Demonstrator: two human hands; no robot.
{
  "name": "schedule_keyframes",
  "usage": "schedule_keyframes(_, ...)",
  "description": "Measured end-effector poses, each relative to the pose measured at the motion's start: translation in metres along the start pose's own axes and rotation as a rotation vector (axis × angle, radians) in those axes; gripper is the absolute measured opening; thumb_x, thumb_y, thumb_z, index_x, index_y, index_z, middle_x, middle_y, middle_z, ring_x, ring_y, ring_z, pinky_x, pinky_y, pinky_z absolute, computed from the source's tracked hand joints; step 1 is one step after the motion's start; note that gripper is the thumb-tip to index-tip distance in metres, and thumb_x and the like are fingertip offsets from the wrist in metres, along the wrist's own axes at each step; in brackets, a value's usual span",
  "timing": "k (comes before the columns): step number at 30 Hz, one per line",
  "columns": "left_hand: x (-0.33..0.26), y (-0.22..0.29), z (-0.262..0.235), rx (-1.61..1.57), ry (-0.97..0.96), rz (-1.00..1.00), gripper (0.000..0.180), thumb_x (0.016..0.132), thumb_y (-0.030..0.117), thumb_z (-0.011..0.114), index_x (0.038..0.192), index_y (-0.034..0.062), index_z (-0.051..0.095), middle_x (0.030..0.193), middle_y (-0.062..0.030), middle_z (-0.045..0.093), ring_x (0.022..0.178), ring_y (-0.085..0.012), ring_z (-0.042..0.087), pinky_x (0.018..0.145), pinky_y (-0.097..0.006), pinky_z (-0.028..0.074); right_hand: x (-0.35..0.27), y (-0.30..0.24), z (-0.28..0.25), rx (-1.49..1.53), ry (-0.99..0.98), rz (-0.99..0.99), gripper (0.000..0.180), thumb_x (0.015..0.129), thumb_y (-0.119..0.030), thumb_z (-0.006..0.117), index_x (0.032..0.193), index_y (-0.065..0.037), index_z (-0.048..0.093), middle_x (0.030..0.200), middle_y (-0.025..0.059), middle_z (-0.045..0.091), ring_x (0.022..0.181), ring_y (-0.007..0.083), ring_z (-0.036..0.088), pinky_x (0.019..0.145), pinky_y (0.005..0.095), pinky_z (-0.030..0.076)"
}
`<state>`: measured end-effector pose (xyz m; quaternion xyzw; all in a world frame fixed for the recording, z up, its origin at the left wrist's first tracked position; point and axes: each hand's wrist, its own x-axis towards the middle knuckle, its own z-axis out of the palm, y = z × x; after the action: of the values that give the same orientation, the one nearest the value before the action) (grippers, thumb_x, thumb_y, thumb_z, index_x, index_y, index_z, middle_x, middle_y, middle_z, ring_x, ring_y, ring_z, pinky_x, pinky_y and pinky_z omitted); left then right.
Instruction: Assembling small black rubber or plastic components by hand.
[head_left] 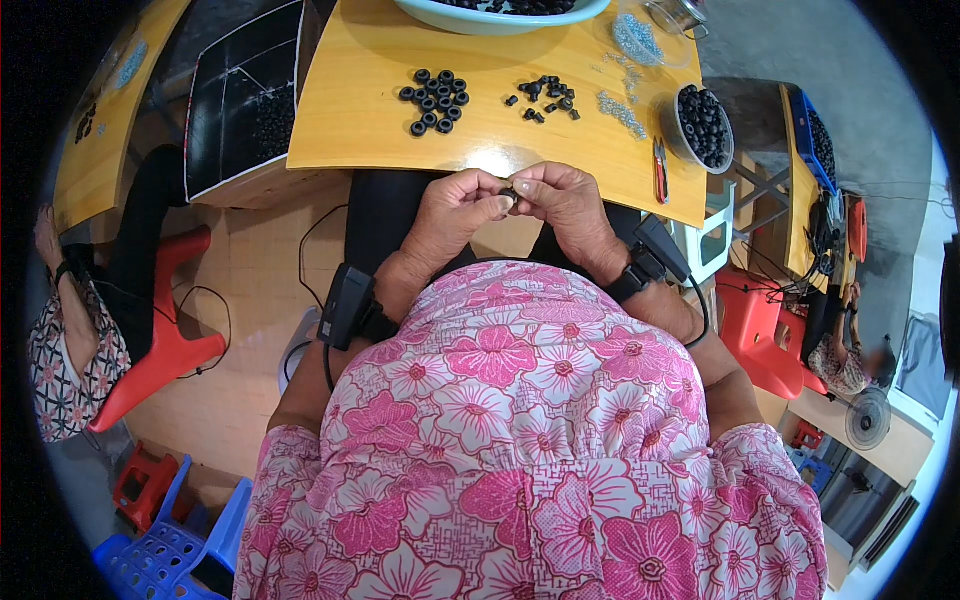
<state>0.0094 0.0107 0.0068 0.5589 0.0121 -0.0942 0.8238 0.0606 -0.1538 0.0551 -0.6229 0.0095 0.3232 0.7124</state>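
Observation:
My left hand and my right hand meet just off the near edge of the yellow table. Pinched between their fingertips is a small black rubber-like piece, partly covered by the fingers. Farther back on the table, several thick black rings lie grouped together. Right of them are scattered smaller black plugs and a spread of tiny clear pieces. A pair of small red-handled snips lies near the table's right side.
A bowl of black pieces stands at the table's right edge. At the back are a pale basin and a clear tub with light blue pieces. Left stands a black-lined box. People sit on red chairs on both sides.

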Motion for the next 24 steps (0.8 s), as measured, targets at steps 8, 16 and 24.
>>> schedule_keyframes(8, -0.001, 0.001, 0.001, 0.010, -0.004, -0.014, 0.014, 0.085, 0.008, 0.060, 0.095, -0.0018, 0.059, 0.084, -0.0048, 0.063, 0.076, -0.0083, 0.057, 0.072, -0.023, 0.046, -0.001, 0.001, -0.001, -0.009, -0.001, 0.004, 0.012, 0.087, -0.008, 0.059, 0.092, 0.003, 0.060, 0.079, 0.0058, 0.062, 0.068, 0.0106, 0.058, 0.066, 0.0229, 0.050)
schedule_keyframes(16, -0.003, 0.004, 0.002, 0.085, 0.019, 0.082, 0.013, 0.082, 0.006, 0.063, 0.093, 0.0005, 0.062, 0.081, 0.0010, 0.060, 0.076, -0.0050, 0.052, 0.070, -0.019, 0.042, -0.002, -0.005, -0.005, 0.128, -0.028, 0.185, 0.012, 0.087, -0.009, 0.059, 0.094, 0.001, 0.059, 0.080, 0.0063, 0.061, 0.065, 0.0132, 0.060, 0.065, 0.0239, 0.052)
schedule_keyframes(24, -0.005, 0.001, 0.001, 0.067, 0.014, 0.061, 0.015, 0.080, 0.006, 0.065, 0.094, -0.0001, 0.063, 0.084, 0.0005, 0.061, 0.076, -0.0055, 0.052, 0.070, -0.020, 0.043, -0.003, -0.013, -0.013, 0.073, -0.125, 0.336, 0.015, 0.086, -0.019, 0.062, 0.092, -0.006, 0.058, 0.080, 0.0017, 0.060, 0.064, 0.0098, 0.058, 0.066, 0.0247, 0.052)
